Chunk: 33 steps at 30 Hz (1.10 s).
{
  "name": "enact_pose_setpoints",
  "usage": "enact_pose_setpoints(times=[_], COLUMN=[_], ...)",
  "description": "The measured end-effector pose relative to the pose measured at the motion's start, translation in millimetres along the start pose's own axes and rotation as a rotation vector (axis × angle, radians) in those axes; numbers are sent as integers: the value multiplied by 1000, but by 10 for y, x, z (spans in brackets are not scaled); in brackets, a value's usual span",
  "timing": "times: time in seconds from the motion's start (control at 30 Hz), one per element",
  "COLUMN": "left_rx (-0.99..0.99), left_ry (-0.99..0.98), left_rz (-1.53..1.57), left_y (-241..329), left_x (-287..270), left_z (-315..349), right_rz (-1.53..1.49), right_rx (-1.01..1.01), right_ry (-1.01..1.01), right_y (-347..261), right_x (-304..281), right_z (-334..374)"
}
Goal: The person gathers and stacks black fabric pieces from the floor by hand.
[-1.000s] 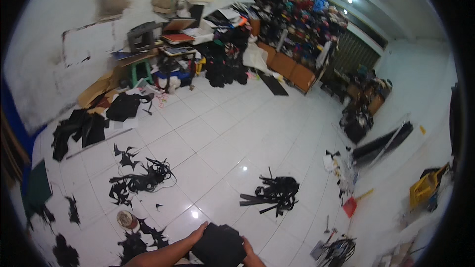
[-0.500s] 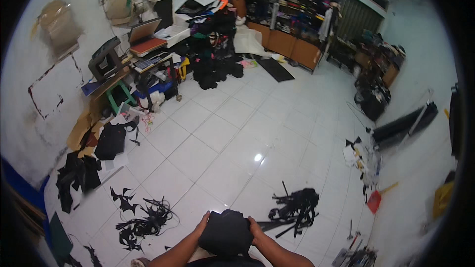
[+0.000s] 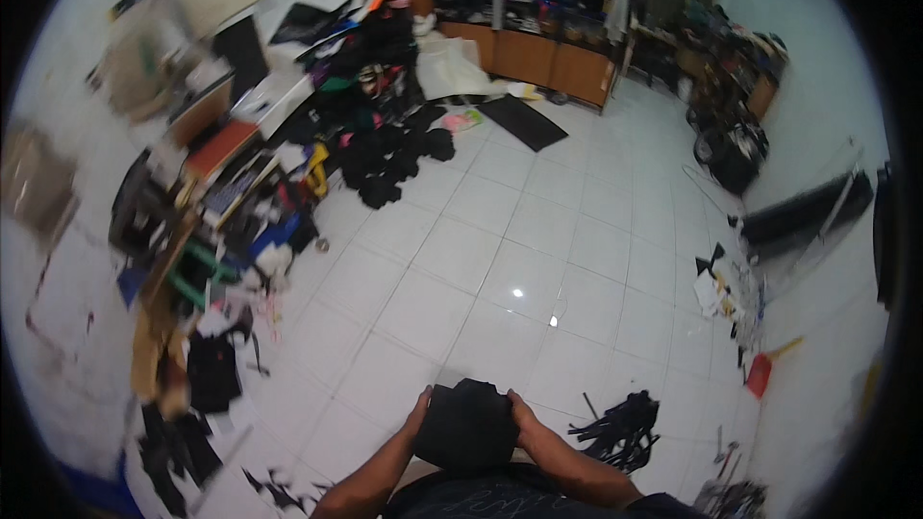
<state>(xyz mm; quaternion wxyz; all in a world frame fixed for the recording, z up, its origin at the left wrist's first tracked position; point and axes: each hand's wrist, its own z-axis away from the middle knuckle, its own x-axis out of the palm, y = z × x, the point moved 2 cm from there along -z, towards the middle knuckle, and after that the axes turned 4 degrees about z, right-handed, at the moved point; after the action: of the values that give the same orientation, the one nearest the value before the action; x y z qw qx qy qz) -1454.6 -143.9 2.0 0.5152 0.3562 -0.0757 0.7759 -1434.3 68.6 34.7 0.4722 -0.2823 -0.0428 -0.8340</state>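
Between my two hands is a black bundle (image 3: 466,430) that looks like a stack of cut fabric or sheet pieces, its top edge uneven. My left hand (image 3: 420,411) grips its left edge, and my right hand (image 3: 524,419) closes on the right edge. The bundle is close to my body, above the floor; its underside is hidden. Right of my right hand, a heap of black strips (image 3: 623,431) lies on the floor, apart from the hand. Black scraps (image 3: 279,494) lie to the lower left.
White floor tiles (image 3: 461,298) stretch ahead. Along the left wall stand a cluttered table with a keyboard (image 3: 231,197) and a green stool (image 3: 202,272). A dark mat (image 3: 524,122) lies farther off, before brown cabinets (image 3: 524,60). A red dustpan (image 3: 760,375) is by the right wall.
The view has turned and tilted, so the room's things sit differently in it. Both hands still hold the black bundle. Most of the left strip heap has gone out of view.
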Motion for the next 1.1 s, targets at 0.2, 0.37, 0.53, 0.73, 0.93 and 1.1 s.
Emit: enact_pose_setpoints(times=[0.2,0.37,0.53,0.73,0.93,1.1], left_rx=[81,165,113,166,5,45], left_ry=[-65,-108,-94,65,107,194], left_rz=[-27,32,363,233,140,49], left_y=[1538,2922,4236,5908,7525,8703], left_x=[346,877,1265,1519,1638,1714], left_z=[-1063,-1764,-2610,-3603,-4548,-5578], right_rz=[-29,109,275,267,185,164], right_rx=[-181,-22,-75,-43,-55,-119], right_ry=[-37,-51,-120,70,106,80], right_y=[-1477,-3173,-4606,-6063,-7340,-8299], right_x=[560,1320,1860,2901,3390,3454], right_z=[-1023,-1680,-2613,-3274,-4325,-5615])
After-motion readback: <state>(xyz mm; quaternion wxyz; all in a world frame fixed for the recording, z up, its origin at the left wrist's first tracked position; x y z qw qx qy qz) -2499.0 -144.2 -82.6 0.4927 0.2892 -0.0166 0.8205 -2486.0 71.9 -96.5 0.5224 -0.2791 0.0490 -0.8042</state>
